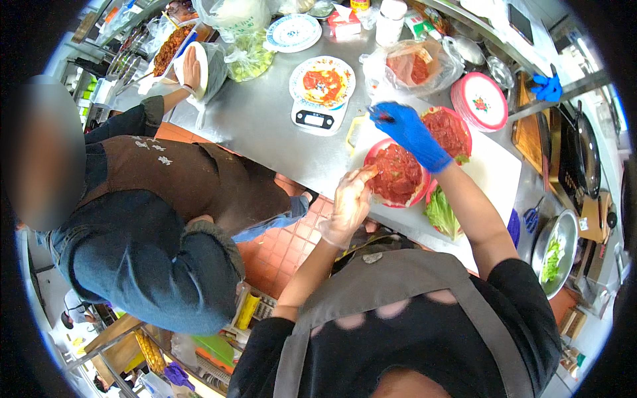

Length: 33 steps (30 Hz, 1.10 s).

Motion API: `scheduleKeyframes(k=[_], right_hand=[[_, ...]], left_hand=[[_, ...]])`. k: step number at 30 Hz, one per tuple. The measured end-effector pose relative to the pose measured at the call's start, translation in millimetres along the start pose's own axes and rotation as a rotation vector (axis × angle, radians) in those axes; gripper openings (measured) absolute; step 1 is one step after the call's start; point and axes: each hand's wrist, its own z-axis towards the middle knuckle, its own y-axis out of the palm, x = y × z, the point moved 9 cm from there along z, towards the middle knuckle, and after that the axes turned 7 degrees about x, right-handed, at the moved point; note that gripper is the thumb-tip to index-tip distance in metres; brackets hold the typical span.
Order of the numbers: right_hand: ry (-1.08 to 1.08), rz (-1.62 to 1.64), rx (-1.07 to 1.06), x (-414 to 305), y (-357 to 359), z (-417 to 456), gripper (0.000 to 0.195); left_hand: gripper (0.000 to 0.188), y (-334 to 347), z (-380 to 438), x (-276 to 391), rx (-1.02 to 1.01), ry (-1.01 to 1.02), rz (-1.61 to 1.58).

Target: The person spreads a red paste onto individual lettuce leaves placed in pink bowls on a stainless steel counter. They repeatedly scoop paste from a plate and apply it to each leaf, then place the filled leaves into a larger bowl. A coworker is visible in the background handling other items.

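My left hand (351, 201), in a clear plastic glove, reaches the left rim of a plate of red marinated meat (395, 174); its fingertips touch the meat's edge. My right hand (400, 124), in a blue glove, is above that plate, fingers bent; whether it holds something small and dark is unclear. A second plate of red meat (448, 133) lies behind my right wrist, and a plate with lettuce (442, 211) is nearer my body. All three rest on a white cutting board (490, 159). Left of them, a kitchen scale (318, 119) bears a sauce-smeared plate with red meat (323, 82).
A co-worker in a brown apron (199, 179) stands at left, one hand on a white round lid or plate (201, 69). Beyond the board are a bag of red meat (413, 67) and stacked pink-rimmed plates (480, 102). A steel bowl of greens (555, 253) is at right.
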Motion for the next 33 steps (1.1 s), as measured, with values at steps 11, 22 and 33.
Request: scheduleKeyframes(k=[11,22,33], right_hand=[[-0.338,-0.566,-0.221,11.5,151.1,171.4,0.031],[0.084,-0.164,-0.228,65.0,148.8,196.6,0.023],[0.328,0.484,-0.253,51.5,122.2,193.8,0.025]], left_hand=[[0.022,-67.6,-6.7,-27.4,0.172,-0.191,-0.112],[0.029,-84.0,2.9,-35.0,0.235,-0.15,-0.007],[0.018,-86.7,11.9,-53.2,0.226,-0.294,-0.209]])
